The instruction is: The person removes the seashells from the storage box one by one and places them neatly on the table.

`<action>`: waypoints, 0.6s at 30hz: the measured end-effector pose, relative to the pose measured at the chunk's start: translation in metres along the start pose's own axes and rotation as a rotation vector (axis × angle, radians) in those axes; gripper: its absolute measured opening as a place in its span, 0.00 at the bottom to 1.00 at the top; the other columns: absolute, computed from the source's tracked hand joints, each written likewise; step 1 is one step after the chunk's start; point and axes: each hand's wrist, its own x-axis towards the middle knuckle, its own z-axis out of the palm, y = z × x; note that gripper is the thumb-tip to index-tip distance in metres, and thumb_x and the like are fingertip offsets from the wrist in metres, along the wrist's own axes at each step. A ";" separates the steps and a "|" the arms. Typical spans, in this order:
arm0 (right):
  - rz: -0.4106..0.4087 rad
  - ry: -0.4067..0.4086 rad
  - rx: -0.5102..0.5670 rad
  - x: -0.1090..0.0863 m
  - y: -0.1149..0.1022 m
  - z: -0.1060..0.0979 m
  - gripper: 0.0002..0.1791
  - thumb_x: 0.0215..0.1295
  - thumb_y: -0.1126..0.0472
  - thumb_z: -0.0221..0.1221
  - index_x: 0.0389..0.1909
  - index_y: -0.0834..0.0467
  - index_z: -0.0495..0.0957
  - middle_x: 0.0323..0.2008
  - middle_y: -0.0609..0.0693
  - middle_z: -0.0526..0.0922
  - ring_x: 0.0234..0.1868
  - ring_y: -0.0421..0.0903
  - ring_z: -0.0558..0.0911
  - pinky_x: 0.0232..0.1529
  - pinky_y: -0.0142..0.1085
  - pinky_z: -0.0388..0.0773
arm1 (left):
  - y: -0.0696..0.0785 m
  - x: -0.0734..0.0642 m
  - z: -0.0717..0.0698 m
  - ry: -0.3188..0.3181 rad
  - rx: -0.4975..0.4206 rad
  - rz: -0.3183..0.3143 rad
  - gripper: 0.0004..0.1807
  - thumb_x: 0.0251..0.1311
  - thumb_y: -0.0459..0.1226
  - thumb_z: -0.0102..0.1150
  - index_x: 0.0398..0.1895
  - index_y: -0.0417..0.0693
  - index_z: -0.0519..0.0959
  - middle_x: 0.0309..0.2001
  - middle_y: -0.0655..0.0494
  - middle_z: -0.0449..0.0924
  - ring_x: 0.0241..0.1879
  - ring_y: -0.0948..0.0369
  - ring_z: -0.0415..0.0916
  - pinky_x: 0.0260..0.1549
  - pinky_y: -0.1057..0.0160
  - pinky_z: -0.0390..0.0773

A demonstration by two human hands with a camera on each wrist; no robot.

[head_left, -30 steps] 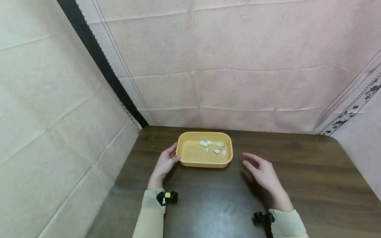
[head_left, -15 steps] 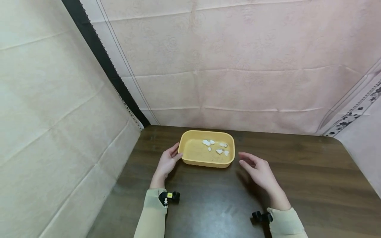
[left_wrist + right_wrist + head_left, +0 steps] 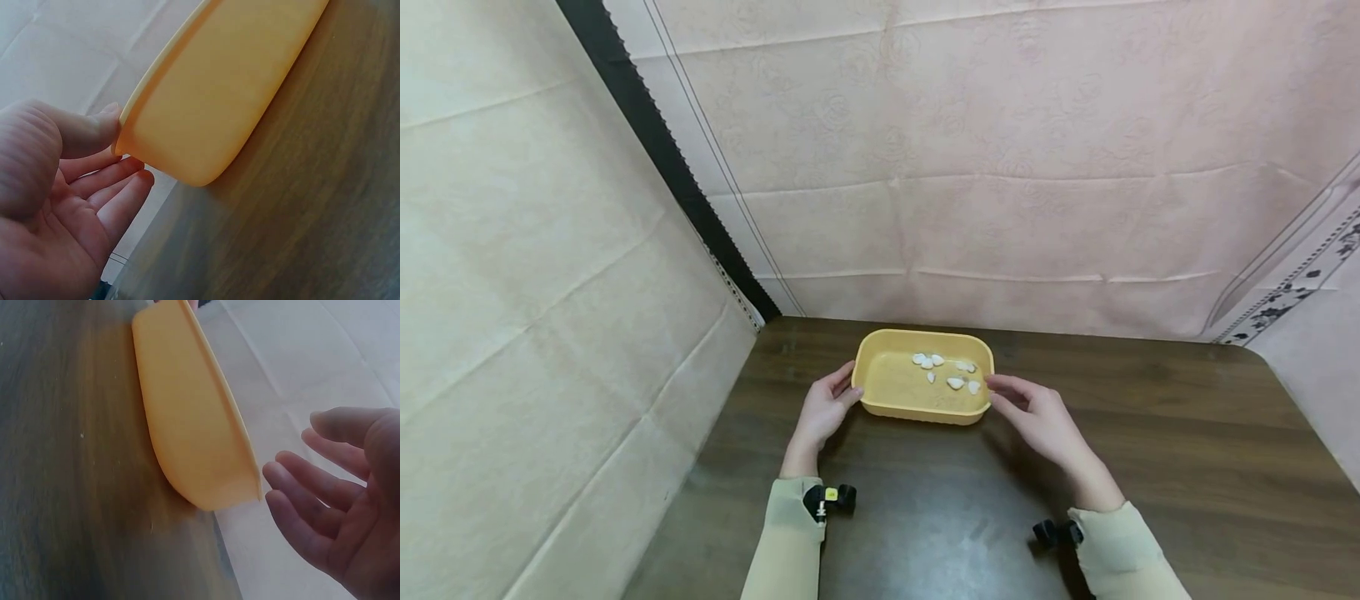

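A yellow rectangular plastic tray (image 3: 887,392) lies on the dark wooden table. Several small white pieces (image 3: 955,382), too small to name, are scattered inside it, mostly toward its right half. My left hand (image 3: 822,414) pinches the tray's left end; the left wrist view shows the thumb (image 3: 90,132) against the rim and the fingers below it. At the opposite end is my right hand (image 3: 1037,419), its fingertips right by the rim. The right wrist view shows those fingers (image 3: 306,481) loosely bent, with a slight gap to the tray wall.
The brown table (image 3: 1150,433) extends in front and to the right. Behind it hangs a pale patterned cloth (image 3: 1000,208), with another cloth (image 3: 550,333) on the left. A small black wrist camera (image 3: 1056,533) sits at the right sleeve, and another camera (image 3: 844,498) at the left.
My right hand has moved left, from well apart to right beside the tray's right rim. The left hand keeps its hold. The view has shifted slightly.
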 end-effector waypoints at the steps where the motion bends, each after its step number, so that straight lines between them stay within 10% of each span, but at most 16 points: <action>1: 0.001 -0.002 -0.001 0.002 -0.001 0.001 0.20 0.79 0.53 0.64 0.66 0.54 0.83 0.59 0.55 0.87 0.56 0.50 0.86 0.58 0.52 0.85 | 0.000 0.000 0.000 -0.001 0.004 0.003 0.31 0.75 0.29 0.63 0.79 0.38 0.69 0.76 0.39 0.70 0.74 0.44 0.70 0.68 0.50 0.75; 18: -0.062 -0.089 -0.009 0.058 -0.011 0.031 0.17 0.74 0.67 0.65 0.61 0.61 0.85 0.57 0.60 0.88 0.53 0.56 0.87 0.54 0.52 0.87 | -0.001 0.001 0.000 -0.009 -0.016 0.022 0.31 0.74 0.27 0.62 0.78 0.36 0.69 0.75 0.38 0.70 0.73 0.44 0.71 0.68 0.50 0.75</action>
